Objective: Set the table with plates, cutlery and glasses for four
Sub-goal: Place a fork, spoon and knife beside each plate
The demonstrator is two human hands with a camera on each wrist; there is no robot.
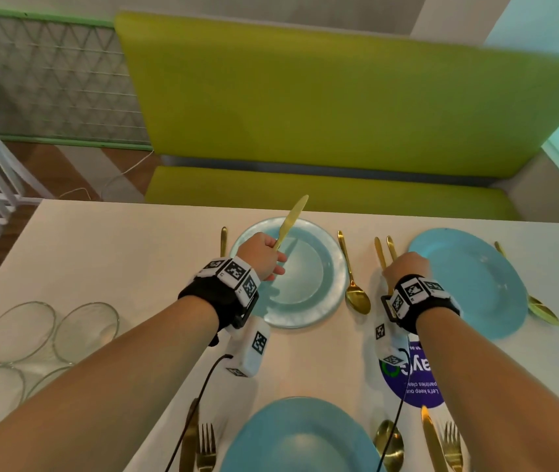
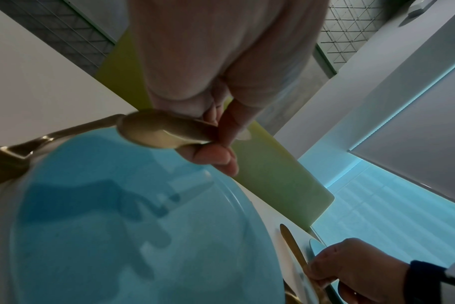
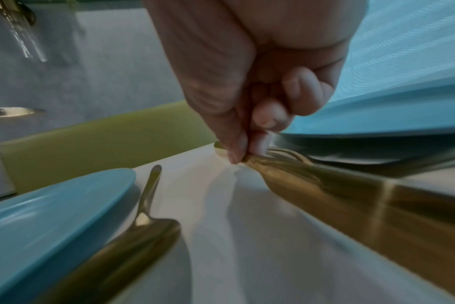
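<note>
Both forearms are reaching forward, each wrist wearing a black strap with white marker blocks. The left hand (image 1: 261, 255) is curling its fingers (image 2: 216, 158) into a loose fist around a gold handle, thumb side up, knuckles facing away from the person. The right hand (image 1: 406, 267) is bending down at the wrist, its back facing up, its thumb and fingertips (image 3: 237, 152) pinching together at the ends of two gold utensils.
</note>
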